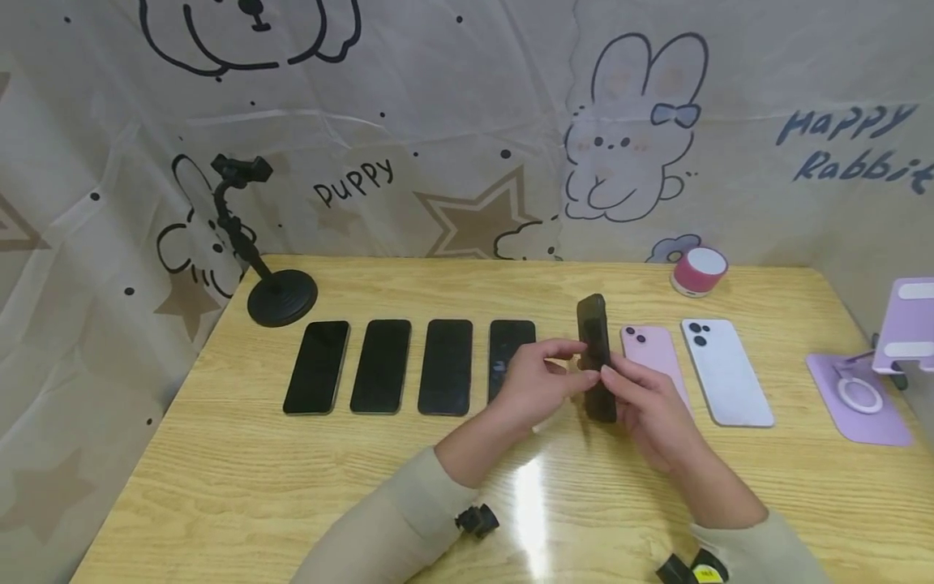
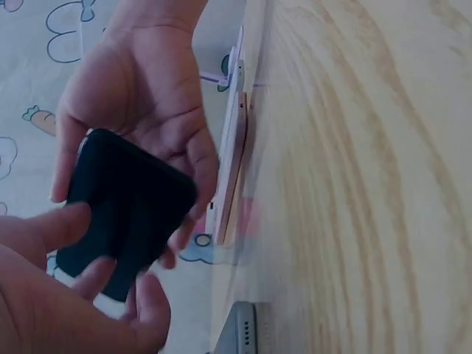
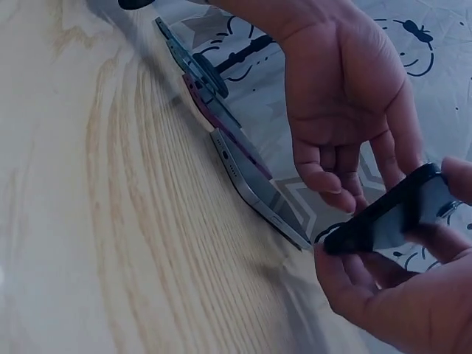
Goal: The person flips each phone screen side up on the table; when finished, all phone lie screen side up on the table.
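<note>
A dark smartphone (image 1: pixel 594 324) is held upright above the table, edge-on in the head view. My left hand (image 1: pixel 536 377) holds it from the left, index finger and thumb against it. My right hand (image 1: pixel 653 410) grips its lower right side. In the left wrist view the phone's black face (image 2: pixel 133 199) lies between my left fingers and the right palm. In the right wrist view the phone (image 3: pixel 391 210) is tilted, with several fingertips around its edges. Beneath my left hand, a black-screened phone (image 1: pixel 511 337) is partly covered. My right hand partly hides a pink phone (image 1: pixel 653 349) lying camera side up.
Several black-screened phones (image 1: pixel 379 365) lie in a row on the left of the wooden table (image 1: pixel 292 487). A pale phone (image 1: pixel 730 381) lies camera side up at right. Around them stand a black stand (image 1: pixel 280 298), a pink round speaker (image 1: pixel 699 272) and a purple stand (image 1: pixel 857 405).
</note>
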{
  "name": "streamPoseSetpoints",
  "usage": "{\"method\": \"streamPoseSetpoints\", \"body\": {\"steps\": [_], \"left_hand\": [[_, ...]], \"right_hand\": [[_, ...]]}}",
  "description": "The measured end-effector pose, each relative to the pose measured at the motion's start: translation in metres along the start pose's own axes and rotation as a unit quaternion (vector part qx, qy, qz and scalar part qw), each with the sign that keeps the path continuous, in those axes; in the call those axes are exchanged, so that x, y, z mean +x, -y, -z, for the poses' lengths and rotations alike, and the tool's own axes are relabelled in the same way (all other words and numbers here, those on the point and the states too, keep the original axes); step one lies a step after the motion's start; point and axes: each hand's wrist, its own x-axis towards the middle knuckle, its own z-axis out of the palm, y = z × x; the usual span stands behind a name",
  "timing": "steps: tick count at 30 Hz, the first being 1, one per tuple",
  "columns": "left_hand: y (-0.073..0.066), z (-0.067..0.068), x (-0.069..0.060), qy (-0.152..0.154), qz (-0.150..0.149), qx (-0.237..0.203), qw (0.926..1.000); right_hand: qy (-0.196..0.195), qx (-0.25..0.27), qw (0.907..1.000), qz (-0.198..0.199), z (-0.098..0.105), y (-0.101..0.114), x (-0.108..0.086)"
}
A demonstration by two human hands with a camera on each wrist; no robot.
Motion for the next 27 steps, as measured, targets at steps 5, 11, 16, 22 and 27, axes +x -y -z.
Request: {"method": "streamPoseSetpoints", "body": {"steps": [5, 11, 16, 22, 27], "left_hand": [[0.001, -0.004, 0.003, -0.067, 0.006, 0.014, 0.9976], [0.004, -0.005, 0.006, -0.103, -0.016, -0.008, 0.9946], [0.006, -0.004, 0.008, -0.112, -0.028, -0.051, 0.9920], [0.007, -0.005, 0.009, -0.118, -0.019, -0.054, 0.9913], [0.008, -0.005, 0.011, -0.108, -0.002, -0.050, 0.9929]], "right_hand": [[0.015, 0.066, 0.9974, 0.022, 0.001, -0.002, -0.002], [-0.014, 0.085, 0.9958, 0.032, 0.000, 0.003, -0.005], [-0.117, -0.027, 0.9927, 0.013, 0.000, 0.007, -0.007], [-0.201, -0.185, 0.9618, -0.016, -0.001, 0.005, -0.004], [-0.207, -0.283, 0.9362, -0.024, -0.002, 0.004, -0.005]]}}
